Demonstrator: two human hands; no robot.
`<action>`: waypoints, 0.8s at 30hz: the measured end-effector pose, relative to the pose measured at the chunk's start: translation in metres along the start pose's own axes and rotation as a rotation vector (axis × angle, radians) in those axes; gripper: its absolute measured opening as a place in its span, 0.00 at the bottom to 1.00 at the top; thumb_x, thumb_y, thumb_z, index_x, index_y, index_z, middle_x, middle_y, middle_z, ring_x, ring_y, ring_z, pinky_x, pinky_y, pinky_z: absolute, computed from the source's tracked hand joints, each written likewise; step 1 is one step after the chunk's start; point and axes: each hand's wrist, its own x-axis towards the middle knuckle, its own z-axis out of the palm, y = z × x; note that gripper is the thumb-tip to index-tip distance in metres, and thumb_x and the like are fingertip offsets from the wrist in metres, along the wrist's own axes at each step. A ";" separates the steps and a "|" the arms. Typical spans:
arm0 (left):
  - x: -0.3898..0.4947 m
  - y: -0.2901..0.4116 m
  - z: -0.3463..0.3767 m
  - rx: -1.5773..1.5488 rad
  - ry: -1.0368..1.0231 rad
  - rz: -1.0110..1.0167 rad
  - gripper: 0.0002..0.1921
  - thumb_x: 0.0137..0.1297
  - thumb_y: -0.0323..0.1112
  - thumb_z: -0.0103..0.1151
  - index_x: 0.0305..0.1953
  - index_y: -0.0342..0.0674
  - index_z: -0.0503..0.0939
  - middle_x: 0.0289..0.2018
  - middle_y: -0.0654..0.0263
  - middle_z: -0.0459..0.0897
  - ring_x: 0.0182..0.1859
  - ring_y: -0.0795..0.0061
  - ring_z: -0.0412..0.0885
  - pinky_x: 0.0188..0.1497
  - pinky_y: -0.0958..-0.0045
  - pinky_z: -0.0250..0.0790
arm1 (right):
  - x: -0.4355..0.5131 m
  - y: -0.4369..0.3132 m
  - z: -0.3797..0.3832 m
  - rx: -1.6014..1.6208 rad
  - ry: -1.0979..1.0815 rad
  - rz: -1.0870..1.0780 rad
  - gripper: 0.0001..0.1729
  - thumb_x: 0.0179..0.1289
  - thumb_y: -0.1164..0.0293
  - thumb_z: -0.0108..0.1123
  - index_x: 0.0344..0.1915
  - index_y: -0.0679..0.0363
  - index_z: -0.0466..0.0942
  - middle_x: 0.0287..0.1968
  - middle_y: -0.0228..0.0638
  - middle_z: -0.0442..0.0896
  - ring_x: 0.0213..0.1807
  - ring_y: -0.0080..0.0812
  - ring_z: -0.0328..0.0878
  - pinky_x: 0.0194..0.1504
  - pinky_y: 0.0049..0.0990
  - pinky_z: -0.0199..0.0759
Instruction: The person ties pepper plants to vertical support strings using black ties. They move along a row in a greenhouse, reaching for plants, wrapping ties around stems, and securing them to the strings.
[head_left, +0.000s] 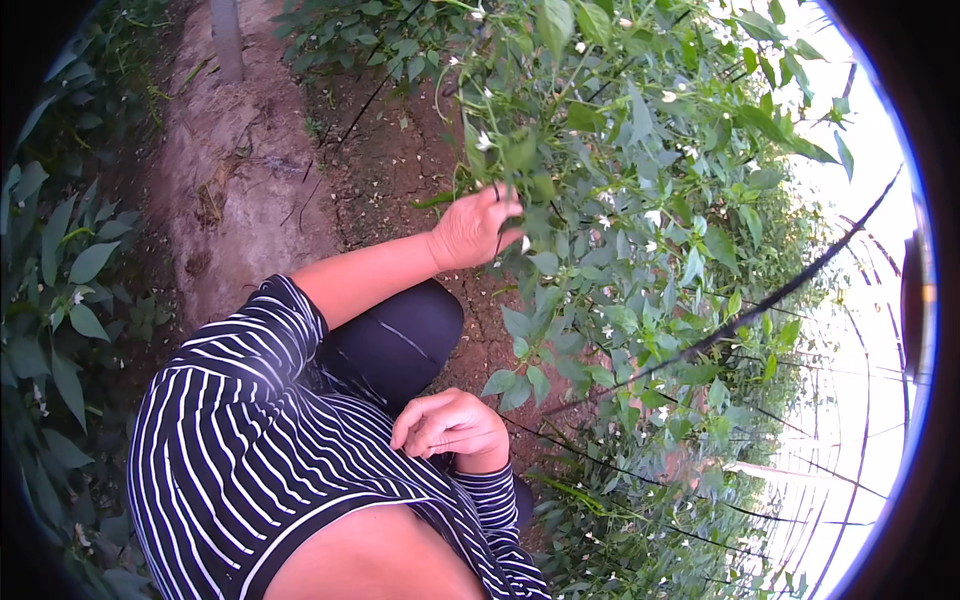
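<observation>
My left hand (480, 226) reaches into the edge of a leafy pepper plant (637, 187) with small white flowers. Its fingers are bent among the leaves, and the leaves partly hide what they touch. A thin green pepper pod (433, 201) shows just beside the back of this hand; whether it hangs or is held I cannot tell. My right hand (454, 426) is near my lap, close to my dark-trousered knee (409, 326). Its fingers curl inward, and the palm side is hidden. Low leaves (521, 382) grow just beyond it.
A black cord (757, 307) slants across the plants on the right. A thinner dark line (592, 454) runs low past my right hand. A grey post (227, 41) rises from the bare soil path (247, 157). More plants (71, 277) line the left side.
</observation>
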 end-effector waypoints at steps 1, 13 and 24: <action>0.011 0.004 -0.002 0.033 0.021 -0.073 0.26 0.55 0.32 0.70 0.52 0.42 0.66 0.42 0.59 0.75 0.32 0.58 0.80 0.29 0.64 0.74 | 0.002 0.002 -0.001 0.014 0.016 -0.031 0.06 0.63 0.76 0.61 0.34 0.69 0.82 0.44 0.53 0.83 0.35 0.35 0.82 0.37 0.27 0.75; 0.064 -0.028 -0.051 -0.661 -0.097 -0.785 0.14 0.61 0.25 0.65 0.48 0.37 0.77 0.42 0.69 0.81 0.47 0.82 0.78 0.53 0.74 0.72 | 0.037 0.030 -0.045 0.223 0.829 0.096 0.06 0.71 0.72 0.57 0.39 0.65 0.75 0.33 0.41 0.81 0.17 0.17 0.66 0.15 0.13 0.57; 0.076 -0.035 -0.065 -0.767 -0.177 -0.753 0.10 0.66 0.34 0.66 0.43 0.35 0.84 0.34 0.72 0.85 0.35 0.85 0.81 0.36 0.80 0.74 | 0.071 0.012 -0.088 -0.647 0.827 0.111 0.11 0.65 0.74 0.63 0.46 0.64 0.80 0.51 0.41 0.79 0.44 0.24 0.78 0.32 0.21 0.72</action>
